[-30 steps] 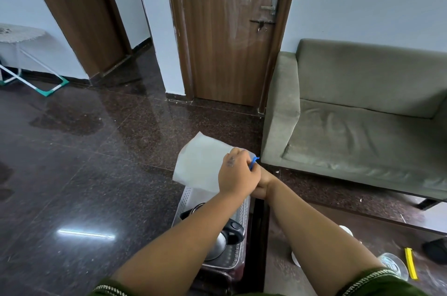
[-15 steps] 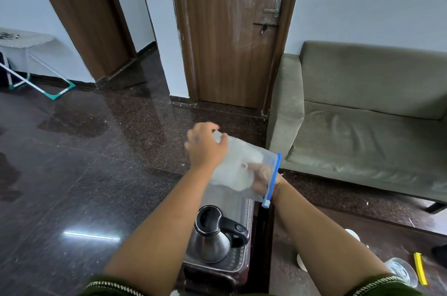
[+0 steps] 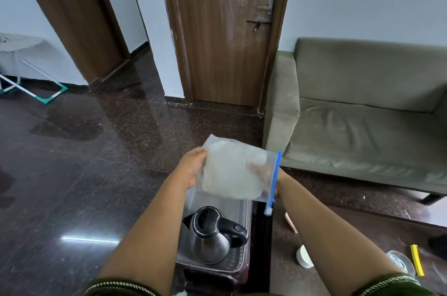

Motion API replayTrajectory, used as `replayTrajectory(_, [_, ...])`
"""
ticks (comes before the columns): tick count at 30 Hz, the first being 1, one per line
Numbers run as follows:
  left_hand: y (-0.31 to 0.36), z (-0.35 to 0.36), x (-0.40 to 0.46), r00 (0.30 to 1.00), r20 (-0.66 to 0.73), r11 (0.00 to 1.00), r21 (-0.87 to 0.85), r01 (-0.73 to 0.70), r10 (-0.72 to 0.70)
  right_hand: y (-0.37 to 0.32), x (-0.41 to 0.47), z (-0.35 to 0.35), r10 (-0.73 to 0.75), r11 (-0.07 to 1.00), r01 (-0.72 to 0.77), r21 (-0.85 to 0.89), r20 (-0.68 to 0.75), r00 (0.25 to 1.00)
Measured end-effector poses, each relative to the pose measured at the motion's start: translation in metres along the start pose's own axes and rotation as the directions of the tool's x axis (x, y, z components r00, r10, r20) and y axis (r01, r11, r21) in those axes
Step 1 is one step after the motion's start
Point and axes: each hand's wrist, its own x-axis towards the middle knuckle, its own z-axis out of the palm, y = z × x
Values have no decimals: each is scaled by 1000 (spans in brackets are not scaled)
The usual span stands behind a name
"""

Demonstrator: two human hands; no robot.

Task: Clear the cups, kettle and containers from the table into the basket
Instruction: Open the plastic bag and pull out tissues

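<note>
Head view, looking down past both forearms. Zip bag point(image 3: 232, 172), translucent with a blue zipper strip, held up at centre frame above the basket point(image 3: 243, 228). White contents fill most of the bag; what they are cannot be told. Left hand point(image 3: 193, 167) grips the bag's left edge, fingers wrapped behind it, thumb on the front. Right hand point(image 3: 266, 172) shows through the plastic at the zipper end, fingers curled on the bag. Kettle point(image 3: 212, 237), steel with black lid and handle, stands upright inside the basket, lower centre. Counter point(image 3: 338, 235) at lower right carries a white cup point(image 3: 304, 255) on its side, a clear cup point(image 3: 399, 264) and a yellow strip point(image 3: 417, 259). Sofa point(image 3: 362, 114) at right, beside a closed door point(image 3: 225, 29).
</note>
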Motion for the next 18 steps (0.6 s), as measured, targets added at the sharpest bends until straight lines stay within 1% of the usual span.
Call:
replayTrajectory(3, [-10,-7,5,998,-2,998,-23,-57,57,-1,-1,-7,-21,1000,22,9,-68,997])
replayTrajectory(5, [-17,-12,6,997,-19,993,-84,-81,80,-2,-1,-14,-67,996,57,-69,-143,987])
replayTrajectory(6, [-20,-13,7,995,-44,991,-92,-96,92,-2,-1,-19,-88,993,70,-99,-189,978])
replayTrajectory(8, [-26,-16,9,987,-103,990,-60,-128,122,-3,-3,-28,-90,995,72,-75,-270,959])
replayTrajectory(11, [-33,-18,11,969,-186,985,-21,-169,162,-5,-4,-46,-74,997,80,7,-302,951])
replayTrajectory(14, [-39,-19,15,946,-250,977,7,-212,207,-10,-8,-61,-98,994,109,11,-364,926])
replayTrajectory(16, [-41,-20,17,930,-290,973,28,-228,226,-14,-11,-71,-91,995,96,-8,-404,910])
replayTrajectory(18, [-42,-22,19,922,-307,971,47,-234,237,-13,-12,-86,-78,997,80,-11,-396,915])
